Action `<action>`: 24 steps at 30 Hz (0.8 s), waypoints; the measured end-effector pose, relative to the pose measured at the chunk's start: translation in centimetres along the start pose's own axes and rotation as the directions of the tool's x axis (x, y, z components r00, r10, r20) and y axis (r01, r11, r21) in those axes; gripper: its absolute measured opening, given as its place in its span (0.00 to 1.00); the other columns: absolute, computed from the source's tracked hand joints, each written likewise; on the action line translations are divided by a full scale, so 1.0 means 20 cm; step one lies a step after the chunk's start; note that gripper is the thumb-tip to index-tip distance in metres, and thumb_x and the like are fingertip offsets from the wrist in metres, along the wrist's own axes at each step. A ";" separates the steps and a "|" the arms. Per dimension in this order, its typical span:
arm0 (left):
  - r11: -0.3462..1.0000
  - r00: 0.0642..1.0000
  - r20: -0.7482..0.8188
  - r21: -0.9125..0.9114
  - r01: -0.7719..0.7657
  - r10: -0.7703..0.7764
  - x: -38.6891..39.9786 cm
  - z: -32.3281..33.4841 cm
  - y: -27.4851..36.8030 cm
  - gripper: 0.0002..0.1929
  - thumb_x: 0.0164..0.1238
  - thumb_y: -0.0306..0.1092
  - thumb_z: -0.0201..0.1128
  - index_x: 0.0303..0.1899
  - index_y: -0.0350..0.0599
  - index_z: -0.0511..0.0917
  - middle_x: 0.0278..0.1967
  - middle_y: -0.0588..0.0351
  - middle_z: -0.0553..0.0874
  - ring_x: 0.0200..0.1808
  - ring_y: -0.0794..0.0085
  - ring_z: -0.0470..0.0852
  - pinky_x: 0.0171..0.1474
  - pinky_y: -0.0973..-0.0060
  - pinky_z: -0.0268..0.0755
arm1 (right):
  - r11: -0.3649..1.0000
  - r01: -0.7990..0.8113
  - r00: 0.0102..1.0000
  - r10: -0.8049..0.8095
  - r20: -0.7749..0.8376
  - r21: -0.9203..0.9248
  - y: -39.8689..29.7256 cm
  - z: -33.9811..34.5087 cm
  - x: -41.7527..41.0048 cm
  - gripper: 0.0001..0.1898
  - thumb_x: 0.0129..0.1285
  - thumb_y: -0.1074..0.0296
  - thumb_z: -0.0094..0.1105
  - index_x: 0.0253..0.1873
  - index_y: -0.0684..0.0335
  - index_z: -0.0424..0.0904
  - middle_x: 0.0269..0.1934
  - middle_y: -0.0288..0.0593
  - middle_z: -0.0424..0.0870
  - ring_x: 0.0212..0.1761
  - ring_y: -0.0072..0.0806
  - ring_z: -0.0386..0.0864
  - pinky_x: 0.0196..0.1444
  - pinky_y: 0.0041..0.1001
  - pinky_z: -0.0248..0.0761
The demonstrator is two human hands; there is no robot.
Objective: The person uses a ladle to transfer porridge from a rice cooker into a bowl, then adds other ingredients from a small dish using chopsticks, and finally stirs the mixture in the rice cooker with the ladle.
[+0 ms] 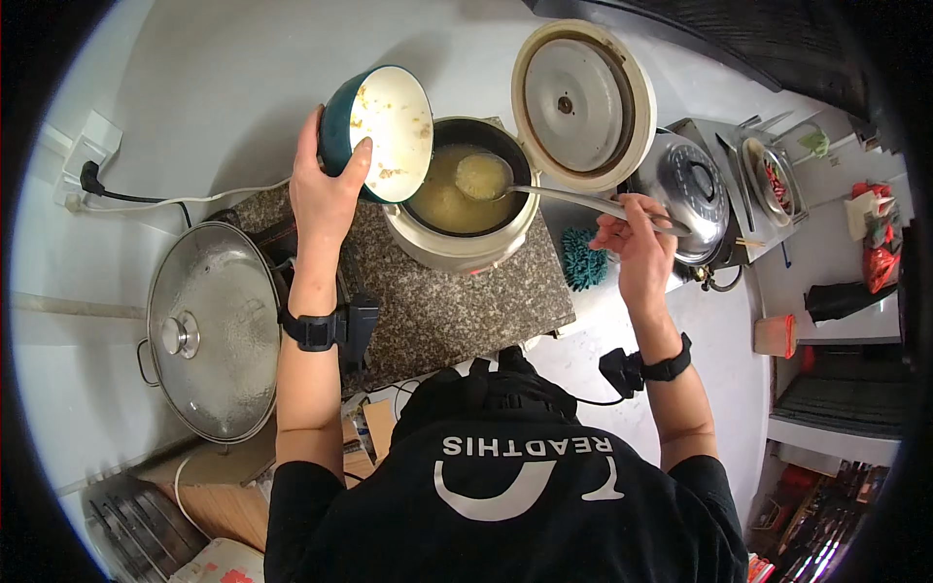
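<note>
My left hand point(328, 182) grips a bowl point(393, 135), dark green outside and white inside, tilted so that its inside faces up and right; yellowish-brown bits cling to it. The bowl is at the left rim of a rice cooker point(459, 244) whose dark inner pot holds a cloudy yellowish liquid point(452, 211). My right hand point(641, 248) holds the handle of a metal ladle point(561, 194). The ladle's head, full of the same liquid, is inside the pot. Behind and to the right, the cooker's round lid point(576, 106) stands raised on its hinge.
The cooker stands on a speckled stone counter point(466, 313). At left is a wide pan with a glass lid point(219, 291), below a wall socket with a plug point(91, 178). At right are a teal scrubber point(583, 259), a lidded metal pot point(692, 197) and a dish with red pieces point(773, 182).
</note>
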State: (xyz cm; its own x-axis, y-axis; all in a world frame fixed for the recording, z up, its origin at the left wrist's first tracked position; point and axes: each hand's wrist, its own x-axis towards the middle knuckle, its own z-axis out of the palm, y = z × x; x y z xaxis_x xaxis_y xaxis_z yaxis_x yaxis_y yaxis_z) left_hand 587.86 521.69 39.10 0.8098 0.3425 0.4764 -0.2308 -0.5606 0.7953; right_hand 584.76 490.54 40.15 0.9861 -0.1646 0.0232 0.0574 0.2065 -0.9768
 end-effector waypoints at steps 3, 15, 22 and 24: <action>0.987 0.997 0.004 -0.138 0.081 -0.082 -0.01 0.01 -0.05 0.33 0.51 0.44 0.63 0.57 0.38 0.64 0.51 0.42 0.74 0.52 0.60 0.74 0.55 0.67 0.63 | 0.999 0.022 1.000 -0.022 -0.006 -0.030 -0.12 0.00 -0.02 0.10 0.64 0.68 0.46 0.42 0.69 0.69 0.25 0.48 0.76 0.21 0.27 0.75 0.23 0.28 0.75; 0.603 0.805 0.319 -0.539 0.589 -0.501 -0.04 0.09 0.00 0.30 0.53 0.55 0.57 0.53 0.45 0.66 0.38 0.56 0.78 0.29 0.78 0.77 0.19 0.84 0.63 | 0.999 0.048 0.988 -0.046 0.149 -0.008 -0.35 0.25 0.00 0.08 0.63 0.70 0.48 0.41 0.70 0.68 0.27 0.47 0.78 0.23 0.26 0.76 0.25 0.25 0.75; 0.420 0.638 0.569 -0.480 0.770 -0.520 -0.06 0.08 0.08 0.26 0.50 0.61 0.54 0.44 0.51 0.72 0.34 0.61 0.78 0.31 0.79 0.73 0.25 0.81 0.58 | 0.839 0.515 0.782 -0.375 0.498 -0.176 -0.26 0.29 0.01 0.05 0.61 0.76 0.49 0.41 0.69 0.70 0.29 0.45 0.79 0.29 0.27 0.78 0.29 0.23 0.73; 0.420 0.617 0.585 -0.452 0.787 -0.526 -0.06 0.07 0.08 0.26 0.51 0.61 0.54 0.43 0.52 0.72 0.33 0.61 0.78 0.29 0.79 0.73 0.24 0.82 0.58 | 0.348 0.916 0.373 -0.558 0.741 -0.199 -0.26 0.24 0.06 0.11 0.50 0.81 0.55 0.41 0.64 0.73 0.30 0.43 0.77 0.27 0.32 0.78 0.29 0.24 0.73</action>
State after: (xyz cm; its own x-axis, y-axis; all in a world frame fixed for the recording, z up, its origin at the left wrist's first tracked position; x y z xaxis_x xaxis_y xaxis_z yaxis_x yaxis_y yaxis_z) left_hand 587.24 519.35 39.30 0.9367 0.0652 -0.3439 0.2965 0.3745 0.8786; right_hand 586.46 493.90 46.36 0.4513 0.5380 0.7120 0.8924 -0.2706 -0.3611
